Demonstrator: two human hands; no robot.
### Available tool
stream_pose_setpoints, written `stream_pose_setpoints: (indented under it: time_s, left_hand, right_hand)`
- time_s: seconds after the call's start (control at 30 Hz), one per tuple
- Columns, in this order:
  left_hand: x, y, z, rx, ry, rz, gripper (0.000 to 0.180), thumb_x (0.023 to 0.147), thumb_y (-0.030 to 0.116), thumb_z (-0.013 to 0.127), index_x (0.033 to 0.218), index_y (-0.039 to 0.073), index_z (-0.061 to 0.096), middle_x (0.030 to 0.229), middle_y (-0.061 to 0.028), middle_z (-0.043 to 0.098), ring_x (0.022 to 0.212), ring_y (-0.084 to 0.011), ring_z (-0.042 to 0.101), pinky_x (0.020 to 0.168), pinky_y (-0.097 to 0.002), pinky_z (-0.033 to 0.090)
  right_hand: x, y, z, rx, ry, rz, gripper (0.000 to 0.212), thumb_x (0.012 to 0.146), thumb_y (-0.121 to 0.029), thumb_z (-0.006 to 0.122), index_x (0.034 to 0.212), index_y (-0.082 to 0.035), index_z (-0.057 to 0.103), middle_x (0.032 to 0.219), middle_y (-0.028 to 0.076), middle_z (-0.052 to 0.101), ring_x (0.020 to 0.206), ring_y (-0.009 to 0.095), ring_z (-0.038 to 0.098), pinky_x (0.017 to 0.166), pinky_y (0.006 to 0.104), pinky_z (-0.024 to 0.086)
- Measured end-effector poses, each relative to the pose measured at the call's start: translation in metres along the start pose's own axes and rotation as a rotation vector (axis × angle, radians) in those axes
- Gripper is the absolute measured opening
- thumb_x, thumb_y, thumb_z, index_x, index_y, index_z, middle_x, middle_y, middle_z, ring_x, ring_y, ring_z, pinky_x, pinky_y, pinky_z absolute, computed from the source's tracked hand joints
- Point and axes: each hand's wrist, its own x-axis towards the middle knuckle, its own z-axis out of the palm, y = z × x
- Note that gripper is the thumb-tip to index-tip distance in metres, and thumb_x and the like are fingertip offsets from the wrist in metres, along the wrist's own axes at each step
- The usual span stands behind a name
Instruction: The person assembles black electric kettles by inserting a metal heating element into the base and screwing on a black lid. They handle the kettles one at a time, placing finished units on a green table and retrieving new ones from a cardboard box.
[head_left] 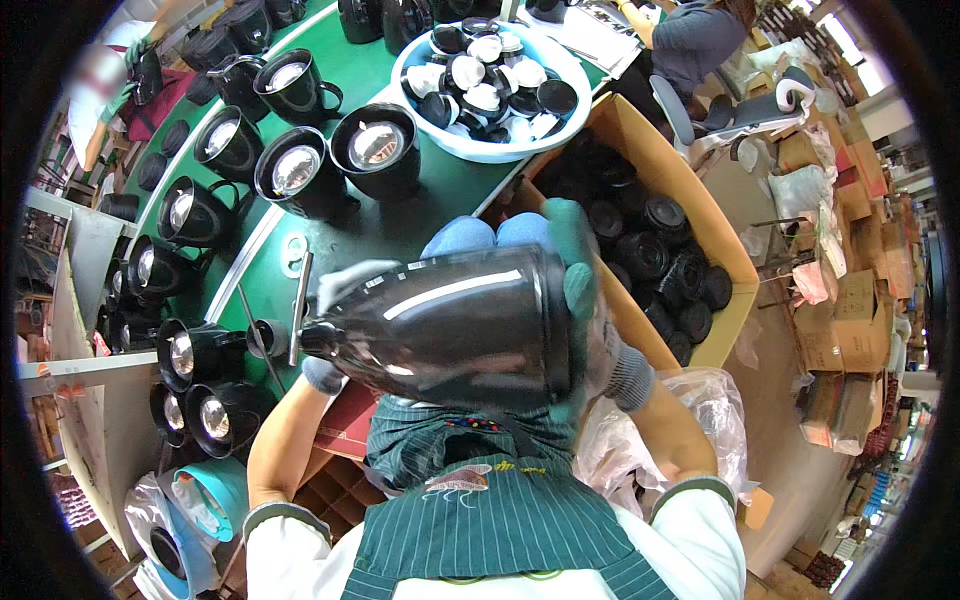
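Note:
A glossy black vacuum jug body (450, 325) lies on its side in front of my apron, its narrow end with a short spout pointing left. My left hand (352, 282), in a pale glove, grips that narrow end; most of it is hidden behind the jug. At the wide end, my right hand (580, 290) in a green-and-grey glove is pressed against the base, fingers curled over its edge. A black ring shows around that end. Beyond my knees, several black jugs (375, 150) with silvery liners stand on the green table (345, 225).
A light-blue basin (480, 150) of black and white stoppers stands at the table's far edge. To the right is a cardboard box (720, 250) of round black parts. A metal rod (301, 310) rises left of the jug. Other people (690, 45) work at the back.

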Motion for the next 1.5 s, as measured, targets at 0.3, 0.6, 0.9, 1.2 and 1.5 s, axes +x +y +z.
stream_pose_setpoints:
  time_s: [0.3, 0.6, 0.9, 1.2, 1.5]
  left_hand:
    - [-0.005, 0.026, -0.004, 0.214, 0.216, 0.119, 0.039, 0.079, 0.011, 0.08, 0.115, -0.002, 0.073, 0.106, -0.0127, 0.077, 0.097, -0.0188, 0.073, 0.09, -0.0351, 0.058]
    - [-0.008, 0.032, 0.015, 0.153, 0.124, -0.046, 0.033, 0.084, 0.016, 0.074, 0.11, -0.004, 0.075, 0.104, -0.0122, 0.077, 0.094, -0.0197, 0.073, 0.089, -0.0337, 0.058]
    - [0.035, 0.088, 0.021, 0.653, -0.073, 0.458, 0.051, 0.07, 0.029, 0.081, 0.114, 0.006, 0.073, 0.107, -0.0159, 0.075, 0.094, -0.0348, 0.074, 0.086, -0.0418, 0.058]
    - [-0.051, 0.02, 0.055, 0.364, -0.377, 0.176, 0.065, 0.079, 0.02, 0.084, 0.137, 0.006, 0.059, 0.139, -0.0221, 0.059, 0.128, -0.0402, 0.059, 0.11, -0.0503, 0.045]
    - [-0.097, -0.161, -0.046, 1.288, 0.296, -0.76, 0.063, 0.091, 0.044, 0.072, 0.135, 0.004, 0.051, 0.119, -0.0253, 0.065, 0.111, -0.0419, 0.065, 0.092, -0.0509, 0.052]
  right_hand:
    - [0.001, -0.012, 0.027, -0.443, 0.071, -0.28, 0.097, 0.098, -0.058, 0.052, 0.163, 0.004, 0.014, 0.165, 0.027, 0.024, 0.149, 0.039, 0.034, 0.122, 0.0475, 0.025]
    - [0.009, 0.002, 0.01, -0.505, 0.061, -0.606, 0.083, 0.105, -0.06, 0.038, 0.166, -0.008, 0.014, 0.167, 0.023, 0.022, 0.152, 0.04, 0.029, 0.123, 0.0502, 0.024]
    - [-0.036, 0.086, -0.068, 0.39, 0.303, -0.15, 0.066, 0.104, -0.016, 0.06, 0.16, -0.013, 0.025, 0.156, 0.011, 0.042, 0.138, 0.024, 0.05, 0.118, 0.0453, 0.043]
    - [0.003, -0.031, -0.056, -0.496, 0.224, 0.132, 0.055, 0.098, -0.039, 0.065, 0.14, -0.003, 0.06, 0.127, 0.011, 0.069, 0.11, 0.024, 0.067, 0.103, 0.0372, 0.05]
    - [0.013, 0.068, -0.017, -0.988, 0.198, -0.207, 0.066, 0.102, -0.053, 0.052, 0.144, -0.002, 0.054, 0.14, 0.026, 0.058, 0.127, 0.037, 0.059, 0.109, 0.0444, 0.046]
